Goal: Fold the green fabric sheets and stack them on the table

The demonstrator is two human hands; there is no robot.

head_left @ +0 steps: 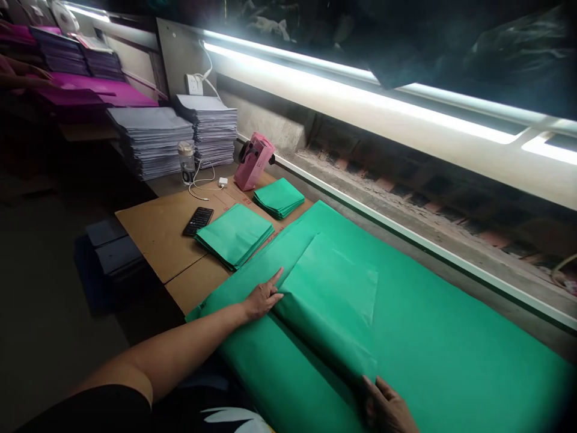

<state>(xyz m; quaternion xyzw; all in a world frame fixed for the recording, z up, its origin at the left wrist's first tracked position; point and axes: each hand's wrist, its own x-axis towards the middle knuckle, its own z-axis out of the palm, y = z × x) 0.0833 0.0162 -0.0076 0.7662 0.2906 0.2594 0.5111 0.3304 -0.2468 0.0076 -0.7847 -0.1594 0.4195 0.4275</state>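
A wide green sheet (pixel 428 313) covers the near and right part of the table. On it lies a folded green piece (pixel 333 282), its near edge raised with a dark gap beneath. My left hand (pixel 261 299) rests at the left corner of this piece, fingers apart, the index finger stretched out along the sheet. My right hand (pixel 386 404) pinches the near right corner of the piece between thumb and fingers. Beyond my left hand lies a stack of green pieces (pixel 235 233), with a smaller green stack (pixel 279 197) behind it.
A black phone (pixel 198 221), a white charger (pixel 223 181), a bottle (pixel 186 162) and a pink box (pixel 255 162) stand or lie farther back. Grey stacks (pixel 153 141) are behind them. Another person's hand (pixel 40 73) is at magenta sheets (pixel 108 90), far left.
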